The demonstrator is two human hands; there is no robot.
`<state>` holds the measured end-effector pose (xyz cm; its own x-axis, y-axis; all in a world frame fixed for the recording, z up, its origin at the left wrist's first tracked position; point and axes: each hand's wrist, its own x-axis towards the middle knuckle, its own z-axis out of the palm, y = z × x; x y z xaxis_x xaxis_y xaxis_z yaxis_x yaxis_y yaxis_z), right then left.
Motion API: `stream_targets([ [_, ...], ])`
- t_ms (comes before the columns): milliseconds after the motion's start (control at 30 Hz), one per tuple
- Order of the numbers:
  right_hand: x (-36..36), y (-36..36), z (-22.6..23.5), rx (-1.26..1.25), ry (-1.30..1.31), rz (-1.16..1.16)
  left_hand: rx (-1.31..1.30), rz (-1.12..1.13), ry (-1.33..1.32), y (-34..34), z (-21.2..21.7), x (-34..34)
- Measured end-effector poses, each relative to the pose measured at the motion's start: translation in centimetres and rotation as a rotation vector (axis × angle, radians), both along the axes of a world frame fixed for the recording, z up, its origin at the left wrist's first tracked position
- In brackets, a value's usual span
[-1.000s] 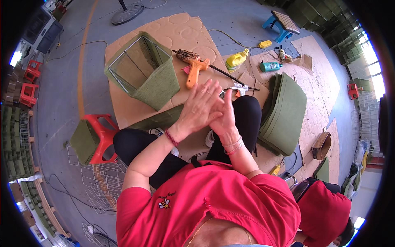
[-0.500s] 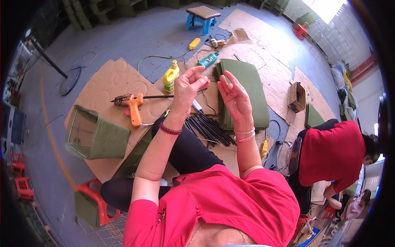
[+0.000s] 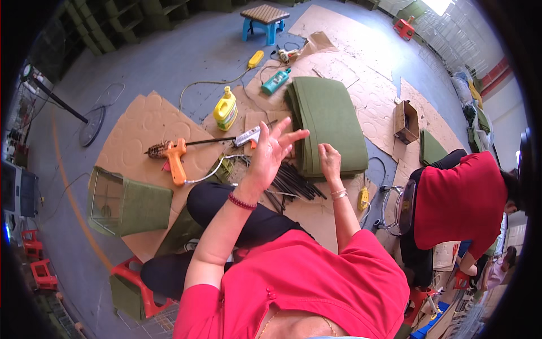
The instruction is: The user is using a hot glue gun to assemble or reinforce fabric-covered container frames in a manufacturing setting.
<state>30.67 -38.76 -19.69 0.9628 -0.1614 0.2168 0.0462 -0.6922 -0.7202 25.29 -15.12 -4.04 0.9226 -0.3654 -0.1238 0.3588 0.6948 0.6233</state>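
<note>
My left hand [image 3: 269, 153] is raised over the bundle of thin black sticks [image 3: 296, 183], its fingers spread and nothing in them. My right hand [image 3: 331, 163] is in front of the stack of green felt sheets [image 3: 333, 121], fingers curled with the tips together. Whatever those fingertips may hold is too small to see. Beyond my left hand lies a white and grey tool [image 3: 247, 137], partly covered by it. An orange glue gun [image 3: 176, 162] with a long black stick in it rests on cardboard to the left.
A yellow bottle [image 3: 226, 110] and a teal bottle [image 3: 275, 82] are beyond my hands. At left lies a wire-framed green felt box [image 3: 144, 206]. A yellow power strip [image 3: 363, 199] is on the right, near a co-worker in red [image 3: 457, 206]. A blue stool [image 3: 264, 24] stands far off.
My hands have moved lower and nearer to me. The left has gone from pinched fingers to spread ones. The right has gone from extended fingers to curled ones.
</note>
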Motion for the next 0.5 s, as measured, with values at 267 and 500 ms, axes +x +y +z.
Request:
stream_targets([
  [267, -3.7, 8.8, 12.7, 0.636, -0.09, 0.305, 0.559, 0.262, -0.389, 1.8, -1.8, -1.0],
  [500, -3.5, 12.4, 13.7, 0.553, -0.137, 0.568, 0.728, 0.453, -0.597, 3.9, -0.5, -3.3],
])
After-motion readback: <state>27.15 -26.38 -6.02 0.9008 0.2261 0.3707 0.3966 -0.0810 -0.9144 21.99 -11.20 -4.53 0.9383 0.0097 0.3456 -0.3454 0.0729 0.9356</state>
